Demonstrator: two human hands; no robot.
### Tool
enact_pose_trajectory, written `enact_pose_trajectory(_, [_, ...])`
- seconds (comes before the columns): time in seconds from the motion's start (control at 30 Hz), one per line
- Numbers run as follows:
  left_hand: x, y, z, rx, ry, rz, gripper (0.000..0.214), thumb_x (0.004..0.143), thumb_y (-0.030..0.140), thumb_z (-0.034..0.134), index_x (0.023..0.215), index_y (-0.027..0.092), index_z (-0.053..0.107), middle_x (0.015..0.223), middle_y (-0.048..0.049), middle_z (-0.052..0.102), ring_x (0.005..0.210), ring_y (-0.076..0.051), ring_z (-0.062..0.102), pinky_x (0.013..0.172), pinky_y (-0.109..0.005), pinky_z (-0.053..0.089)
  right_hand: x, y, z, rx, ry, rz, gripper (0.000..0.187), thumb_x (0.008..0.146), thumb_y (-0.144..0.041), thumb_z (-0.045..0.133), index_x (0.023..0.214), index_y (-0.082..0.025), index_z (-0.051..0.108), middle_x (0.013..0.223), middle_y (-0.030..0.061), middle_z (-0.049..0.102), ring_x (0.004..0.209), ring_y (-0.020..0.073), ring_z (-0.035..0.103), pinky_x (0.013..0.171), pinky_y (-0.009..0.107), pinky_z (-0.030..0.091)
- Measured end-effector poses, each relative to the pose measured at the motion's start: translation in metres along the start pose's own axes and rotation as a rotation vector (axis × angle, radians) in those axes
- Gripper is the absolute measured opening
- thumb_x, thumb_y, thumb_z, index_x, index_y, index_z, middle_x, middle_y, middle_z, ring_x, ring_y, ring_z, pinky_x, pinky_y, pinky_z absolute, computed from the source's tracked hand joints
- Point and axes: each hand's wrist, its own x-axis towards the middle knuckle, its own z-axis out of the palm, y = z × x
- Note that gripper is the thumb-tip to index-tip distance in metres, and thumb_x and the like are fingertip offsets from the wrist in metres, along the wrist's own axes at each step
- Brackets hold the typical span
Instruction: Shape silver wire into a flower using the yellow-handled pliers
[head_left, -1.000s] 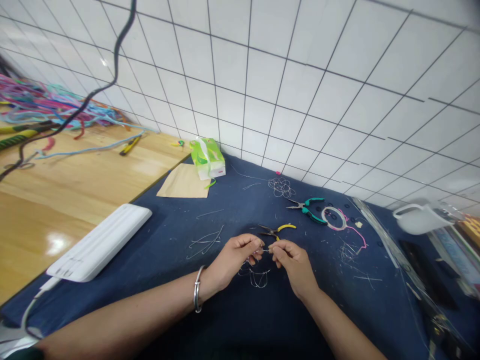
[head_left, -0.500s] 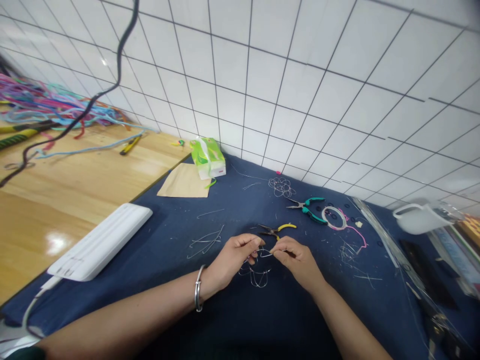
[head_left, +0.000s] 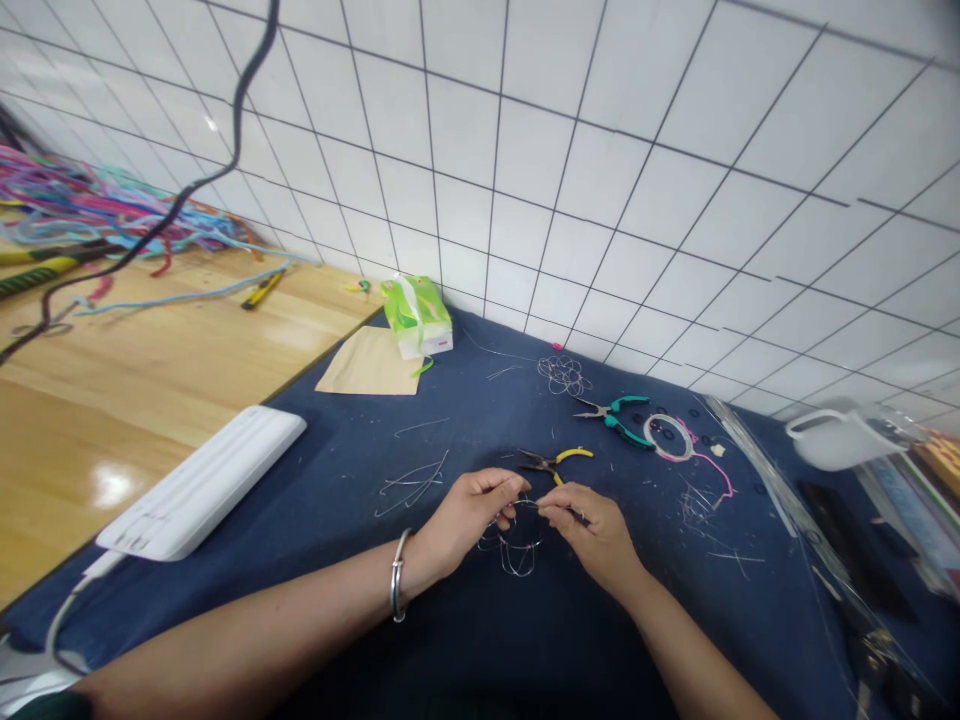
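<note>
A looped silver wire piece [head_left: 518, 572] hangs over the dark blue cloth between my hands. My left hand [head_left: 480, 505] pinches it from the left, thumb against index finger, with a metal bangle on that wrist. On the other side my right hand [head_left: 592, 525] has thumb and fingertips closed on a wire strand of the same piece. Just beyond my fingers lie yellow-handled pliers [head_left: 574, 453], jaws pointing left. Several loose cut wires [head_left: 412, 485] rest on the cloth left of my left hand. Part of the looped wire is hidden behind my fingers.
Teal-handled pliers [head_left: 626, 422], a ring-shaped wire coil [head_left: 670, 438] and a wire flower shape [head_left: 564, 375] lie farther back. A tissue pack [head_left: 417, 315] sits on brown paper [head_left: 367, 365]. A white power strip [head_left: 206, 480] is left, a white mug [head_left: 832, 438] right.
My right hand has shifted slightly left, closer to my left hand, still pinching the wire. My left hand holds its place.
</note>
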Motion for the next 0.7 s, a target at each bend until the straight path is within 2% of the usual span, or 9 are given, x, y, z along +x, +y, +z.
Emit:
enact_pose_trajectory(0.3, [0.000,0.000,0.000,-0.009,-0.026,0.012,0.027,0.079,0.039,0.054,0.081,0.013,0.061,0.069,-0.0026,0.058,0.062,-0.012,0.052,0.058,-0.024,0.044,-0.001,-0.001,0.000,0.053,-0.024,0.073,0.014,0.082,-0.026,0.051,0.085,-0.021,0.064,0.079,0.0013,0.063,0.074,0.0133,0.059,0.070,0.027,0.046])
enact_pose_trajectory(0.53, [0.000,-0.001,-0.001,0.021,-0.033,0.001,0.029,0.080,0.040,0.052,0.085,0.013,0.062,0.068,-0.0023,0.057,0.062,-0.012,0.052,0.058,-0.024,0.043,0.001,0.003,-0.013,0.345,-0.161,0.266,0.021,0.087,-0.033,0.043,0.087,-0.018,0.057,0.074,0.0013,0.060,0.065,0.0115,0.056,0.060,0.024,0.045])
enact_pose_trajectory(0.7, [0.001,0.000,-0.002,0.014,-0.056,-0.020,0.029,0.079,0.041,0.052,0.084,0.013,0.061,0.070,-0.0014,0.055,0.060,-0.011,0.052,0.056,-0.024,0.043,0.003,0.004,-0.022,0.280,-0.145,0.251,0.016,0.087,-0.027,0.042,0.085,-0.018,0.056,0.074,0.0004,0.058,0.067,0.0109,0.053,0.063,0.023,0.043])
